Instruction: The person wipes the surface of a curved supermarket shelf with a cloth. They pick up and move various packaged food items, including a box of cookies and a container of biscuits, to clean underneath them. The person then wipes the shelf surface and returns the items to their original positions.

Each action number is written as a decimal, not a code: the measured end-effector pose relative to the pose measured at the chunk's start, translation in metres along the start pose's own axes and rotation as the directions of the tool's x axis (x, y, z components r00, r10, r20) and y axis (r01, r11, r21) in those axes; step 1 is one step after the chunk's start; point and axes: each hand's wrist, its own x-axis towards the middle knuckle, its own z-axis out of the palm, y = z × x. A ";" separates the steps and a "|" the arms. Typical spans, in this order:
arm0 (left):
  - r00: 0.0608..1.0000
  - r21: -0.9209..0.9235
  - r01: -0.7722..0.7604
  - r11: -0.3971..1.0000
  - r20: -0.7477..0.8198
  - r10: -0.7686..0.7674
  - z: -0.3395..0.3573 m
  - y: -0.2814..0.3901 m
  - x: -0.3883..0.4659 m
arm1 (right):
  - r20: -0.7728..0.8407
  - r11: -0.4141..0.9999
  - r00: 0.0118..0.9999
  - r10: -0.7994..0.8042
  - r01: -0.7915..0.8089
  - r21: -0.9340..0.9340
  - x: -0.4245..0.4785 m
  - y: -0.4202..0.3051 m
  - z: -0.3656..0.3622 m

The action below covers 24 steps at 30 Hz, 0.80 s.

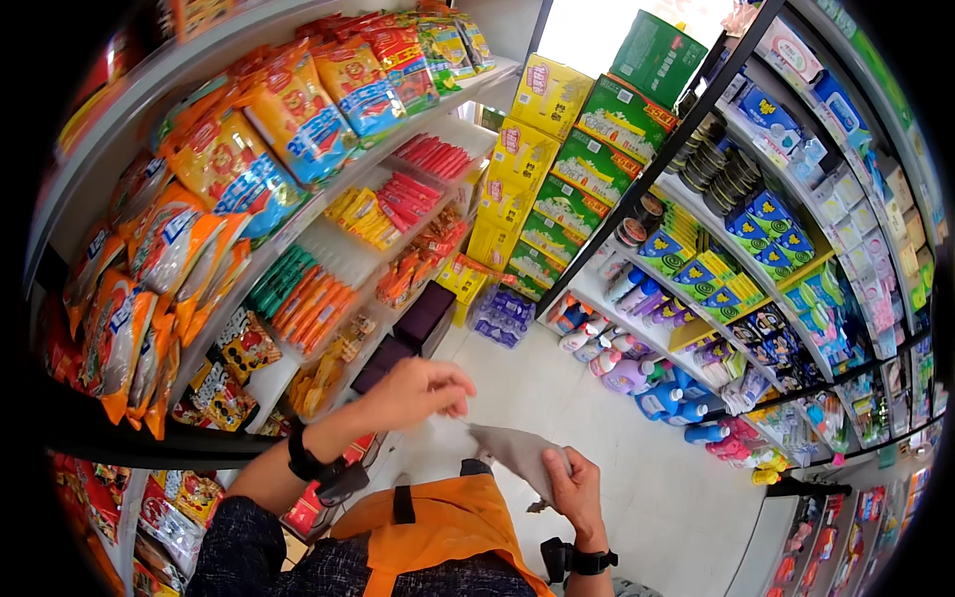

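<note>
A grey cloth [515, 451] hangs in front of my waist, folded and tapering to a point on its left. My right hand [576, 485] grips its right end, thumb on top. Just above and left of the pointed end is my left hand [421, 392], fingers loosely curled, with no object visible in it. A small gap shows between those fingers and the cloth. Both wrists wear black straps with small devices. An orange apron [448, 515] covers my front, over dark speckled clothing.
Snack bags [231, 164] and bins of wrapped sticks [313, 298] fill the left shelves. Yellow and green cartons [556, 164] are stacked ahead, beside a shrink-wrapped purple pack [501, 315]. Detergent bottles [627, 374] and boxed goods line the right shelves. Pale floor [656, 477] runs between.
</note>
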 end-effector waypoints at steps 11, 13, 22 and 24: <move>0.985 0.231 -0.171 0.958 0.006 0.174 0.019 0.136 0.246 | -0.254 0.998 0.966 0.055 -0.046 0.042 0.087 0.055 -0.181; 0.982 0.270 -0.182 0.946 -0.008 0.191 0.018 0.163 0.286 | -0.298 1.000 0.954 0.021 -0.019 0.010 0.094 0.065 -0.204; 0.769 0.650 -0.324 0.687 -0.242 0.591 -0.031 0.242 0.463 | -0.365 0.968 0.896 0.252 -0.231 0.101 0.129 0.114 -0.254; 0.694 0.771 -0.349 0.533 -0.170 0.699 -0.041 0.226 0.516 | -0.393 0.969 0.886 0.247 -0.226 0.100 0.146 0.117 -0.257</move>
